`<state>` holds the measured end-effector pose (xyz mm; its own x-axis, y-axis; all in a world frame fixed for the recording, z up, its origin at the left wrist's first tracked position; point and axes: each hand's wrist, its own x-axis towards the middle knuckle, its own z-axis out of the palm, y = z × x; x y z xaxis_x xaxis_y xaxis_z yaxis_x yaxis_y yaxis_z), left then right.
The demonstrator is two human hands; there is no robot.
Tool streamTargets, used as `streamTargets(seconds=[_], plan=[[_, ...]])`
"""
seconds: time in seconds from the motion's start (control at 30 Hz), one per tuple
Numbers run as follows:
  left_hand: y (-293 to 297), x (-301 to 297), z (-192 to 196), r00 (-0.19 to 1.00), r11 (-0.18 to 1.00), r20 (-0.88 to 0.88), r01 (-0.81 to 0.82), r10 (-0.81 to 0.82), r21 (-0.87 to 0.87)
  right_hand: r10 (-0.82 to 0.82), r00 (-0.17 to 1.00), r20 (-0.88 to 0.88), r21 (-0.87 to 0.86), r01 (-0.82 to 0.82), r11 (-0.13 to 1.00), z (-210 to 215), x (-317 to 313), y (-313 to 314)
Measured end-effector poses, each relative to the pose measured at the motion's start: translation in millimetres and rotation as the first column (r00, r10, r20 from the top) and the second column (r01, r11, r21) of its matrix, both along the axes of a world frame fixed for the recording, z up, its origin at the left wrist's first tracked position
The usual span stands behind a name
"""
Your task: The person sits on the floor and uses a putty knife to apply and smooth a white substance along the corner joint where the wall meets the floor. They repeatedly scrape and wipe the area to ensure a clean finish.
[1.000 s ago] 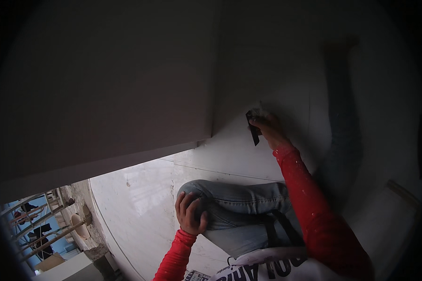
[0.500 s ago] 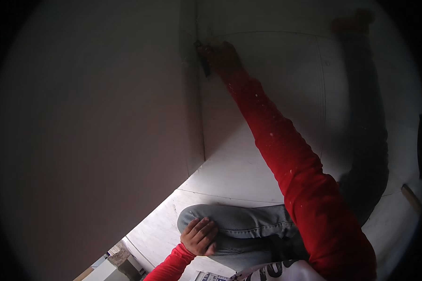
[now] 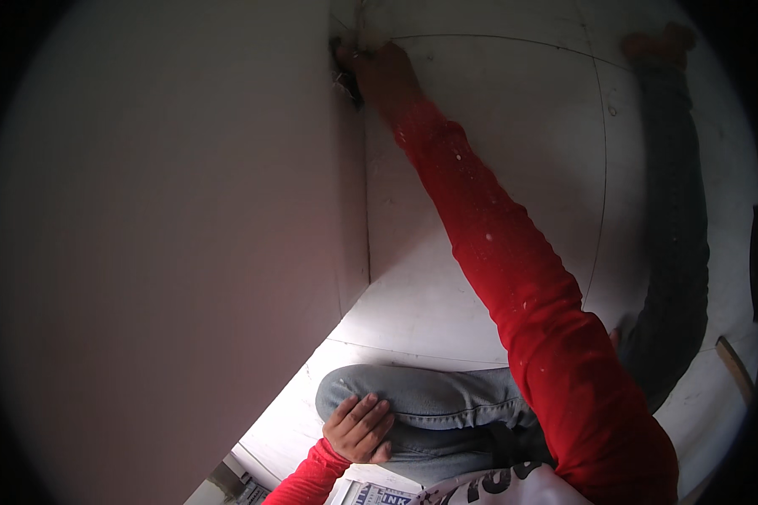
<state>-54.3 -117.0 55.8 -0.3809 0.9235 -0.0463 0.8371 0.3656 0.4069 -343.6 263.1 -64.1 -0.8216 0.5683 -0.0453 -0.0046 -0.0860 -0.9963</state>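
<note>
My right hand (image 3: pixel 386 77) reaches far forward to the foot of the wall, its fingers closed round a dark, narrow tool (image 3: pixel 346 80). The tool lies along the corner where the pale wall (image 3: pixel 177 219) meets the tiled floor (image 3: pixel 497 160). Shadow and the hand hide its exact kind. Down at the lower middle, my left hand (image 3: pixel 360 429) rests on my bent knee (image 3: pixel 345 384). Its fingers lie over the jeans and nothing shows in it.
The wall fills the left side and ends at a lit edge. My other leg (image 3: pixel 678 210) stretches forward on the right. A brown strip (image 3: pixel 735 369) lies at the far right. Beside my left forearm is a printed box or packet (image 3: pixel 370 493), with greyish items (image 3: pixel 236 484) past the wall's edge.
My right hand has moved a little farther forward and left along the wall's foot with the tool. The view has shifted slightly, and my left hand stays on the knee.
</note>
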Motion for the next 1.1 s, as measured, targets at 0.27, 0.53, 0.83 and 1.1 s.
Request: streamTargets(seconds=[0.27,0.53,0.83,1.1], plan=[[9.8,-0.2,6.3,1.0,1.0,-0.007,0.001,-0.001,-0.03,-0.098,0.968,-0.23,-0.072,0.084,0.994,-24.1,78.7,-82.1],[10.4,1.3,-3.7,1.0,1.0,-0.021,-0.009,0.009,-0.015,-0.195,0.978,0.072,0.133,0.184,0.974,-24.3,-2.3,-7.2],[6.1,3.8,2.9,1.0,0.999,-0.011,-0.023,0.022,-0.044,-0.043,0.994,-0.097,0.027,0.046,0.999,-13.8,31.5,-37.1],[12.0,-5.2,5.9,1.0,0.999,-0.01,0.011,-0.011,-0.035,0.042,0.999,0.012,0.025,-0.042,0.999,-13.7,27.3,-15.7]])
